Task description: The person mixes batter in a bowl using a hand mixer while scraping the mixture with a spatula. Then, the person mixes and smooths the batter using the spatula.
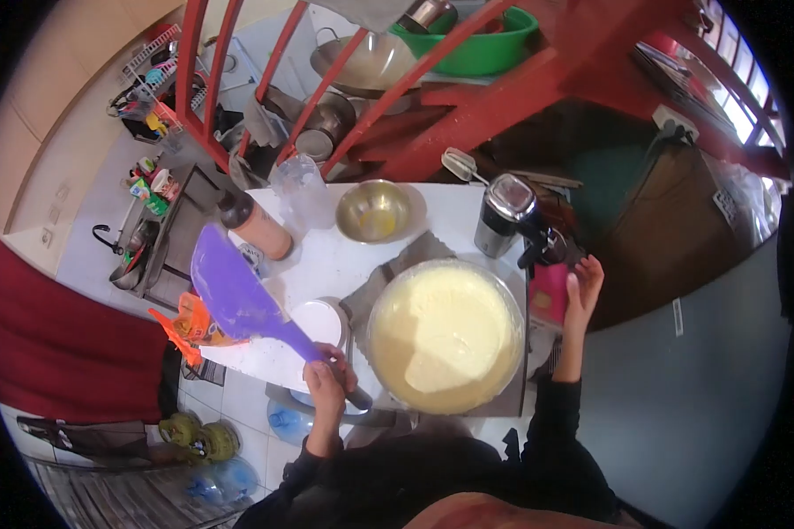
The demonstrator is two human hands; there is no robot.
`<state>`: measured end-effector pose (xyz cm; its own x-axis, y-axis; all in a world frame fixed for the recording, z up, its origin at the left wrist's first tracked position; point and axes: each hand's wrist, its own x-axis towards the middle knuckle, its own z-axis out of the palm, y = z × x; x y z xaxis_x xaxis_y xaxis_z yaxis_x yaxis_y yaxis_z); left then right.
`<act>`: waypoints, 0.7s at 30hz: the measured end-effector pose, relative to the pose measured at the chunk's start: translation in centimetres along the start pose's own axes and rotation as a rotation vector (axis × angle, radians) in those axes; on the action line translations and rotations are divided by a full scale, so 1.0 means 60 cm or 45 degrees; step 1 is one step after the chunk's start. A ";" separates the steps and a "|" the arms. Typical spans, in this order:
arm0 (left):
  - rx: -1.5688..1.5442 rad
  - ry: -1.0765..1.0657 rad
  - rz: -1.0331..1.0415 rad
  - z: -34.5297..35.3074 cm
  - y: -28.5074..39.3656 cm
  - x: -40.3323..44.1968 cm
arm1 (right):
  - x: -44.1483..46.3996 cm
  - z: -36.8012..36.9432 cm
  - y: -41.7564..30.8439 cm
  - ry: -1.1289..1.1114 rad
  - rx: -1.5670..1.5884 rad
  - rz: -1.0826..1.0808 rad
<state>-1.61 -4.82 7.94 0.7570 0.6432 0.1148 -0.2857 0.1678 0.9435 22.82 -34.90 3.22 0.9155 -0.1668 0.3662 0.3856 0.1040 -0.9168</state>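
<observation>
My left hand [328, 381] is wrapped round the dark handle of a large purple spatula [238, 286], whose blade is raised over the left side of the white table [326, 256]. A big bowl of pale yellow batter [445, 335] stands on a grey cloth [375, 278] in front of me. My right hand [584, 284] is raised to the right of the bowl, fingers apart and holding nothing, near a pink object [550, 293]. A hand mixer [507, 212] stands behind the bowl at the right.
On the table are a small metal bowl [373, 212], a clear plastic jug [303, 192], a brown bottle [258, 227], a white round container [318, 324] and an orange packet [194, 324]. Red railings [397, 88] rise behind it. Blue water bottles [289, 421] stand below.
</observation>
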 end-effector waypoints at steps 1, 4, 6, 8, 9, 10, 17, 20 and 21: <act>0.090 -0.056 -0.034 0.015 0.019 0.000 | -0.032 0.000 -0.047 -0.136 0.048 -0.011; -0.134 -0.518 -0.218 0.020 0.011 -0.007 | -0.155 0.049 -0.143 -0.589 0.115 0.000; -0.027 -0.694 -0.471 0.035 -0.002 -0.029 | -0.238 0.112 -0.175 -0.870 0.192 0.129; -0.031 -1.014 -0.616 0.052 0.012 -0.043 | -0.307 0.173 -0.196 -0.931 0.428 0.268; 0.053 -0.991 -0.452 0.055 0.002 -0.053 | -0.325 0.190 -0.204 -0.893 0.361 0.343; 0.133 -0.959 -0.279 0.059 -0.012 -0.060 | -0.333 0.200 -0.208 -0.858 0.292 0.407; 0.299 -0.890 -0.210 -0.024 0.015 -0.002 | -0.258 0.138 -0.206 -0.558 -0.179 0.363; 0.098 -0.471 -0.214 -0.082 0.013 0.051 | -0.213 0.113 -0.244 -0.569 -0.800 0.415; 0.056 -0.396 -0.199 -0.101 0.014 0.063 | -0.208 0.105 -0.232 -0.585 -0.911 0.428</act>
<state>-2.55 2.29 7.25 0.9343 0.3528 0.0509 -0.1320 0.2098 0.9688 6.75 -28.11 12.42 0.9814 0.1849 -0.0510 0.0674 -0.5815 -0.8108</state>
